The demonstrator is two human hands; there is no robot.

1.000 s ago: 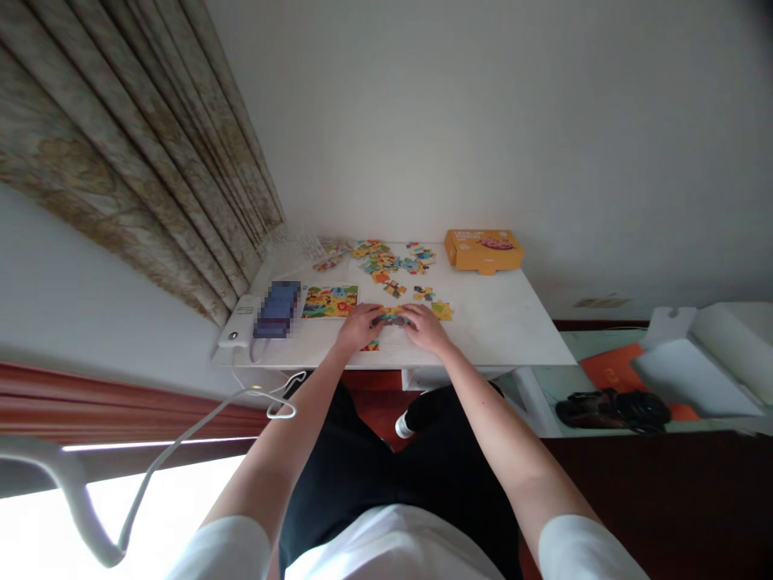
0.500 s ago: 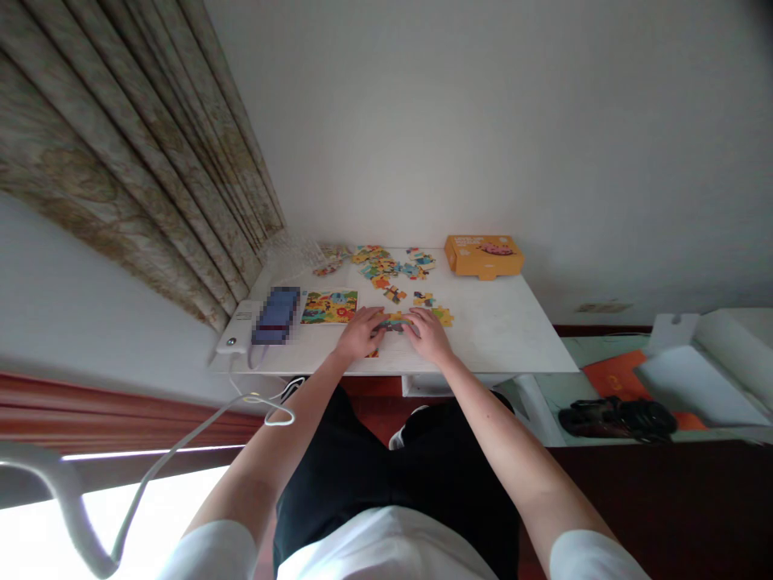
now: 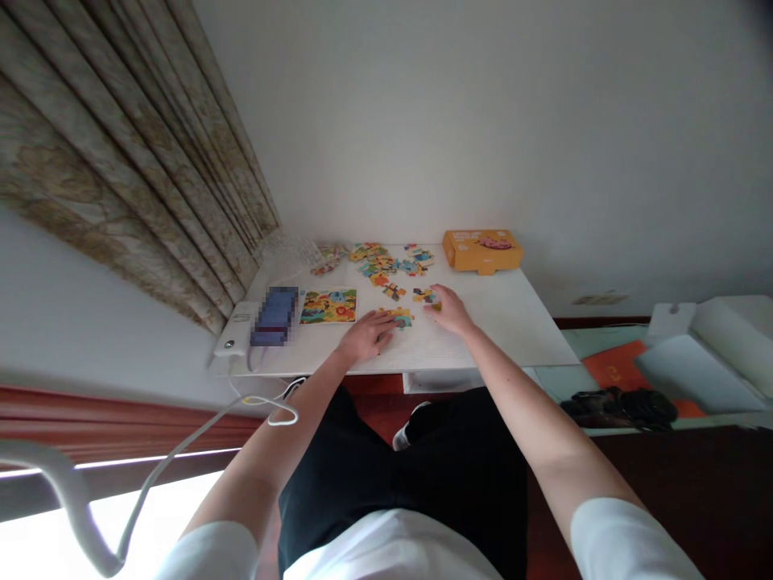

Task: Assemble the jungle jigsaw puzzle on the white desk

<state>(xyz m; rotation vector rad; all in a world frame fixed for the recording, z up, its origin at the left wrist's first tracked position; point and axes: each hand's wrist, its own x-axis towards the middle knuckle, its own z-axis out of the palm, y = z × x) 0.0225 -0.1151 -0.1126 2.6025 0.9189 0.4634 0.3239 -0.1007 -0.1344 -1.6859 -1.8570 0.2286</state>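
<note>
The person sits at a white bench [image 3: 495,322] set against a pale wall, both bare arms stretched forward over it. The left hand [image 3: 365,334] lies palm down near the front edge, fingers spread flat and loosely apart, its fingertips touching a small joined cluster of puzzle pieces [image 3: 399,317] in yellow and blue; it presses on the cluster and grips nothing. The right hand [image 3: 450,308] rests further back and to the right, fingers extended and relaxed, its tips at a loose puzzle piece [image 3: 426,296]; whether the fingers pinch that piece or merely touch it is too small to tell. Behind both hands a scatter of unjoined pieces [image 3: 386,262] spreads toward the wall. Left of the left hand lies a colourful reference picture [image 3: 329,306], flat on the bench, and just beside it a blurred dark blue item [image 3: 275,315] sits next to a white device [image 3: 238,332] at the bench's left end. A white cable [image 3: 266,407] loops down from that end. At the back right corner stands an orange box [image 3: 481,250], well apart from both hands. A patterned curtain [image 3: 121,153] hangs on the left. Low on the right, beyond the bench, lie a pair of dark shoes [image 3: 622,407] and a white container [image 3: 706,362].
</note>
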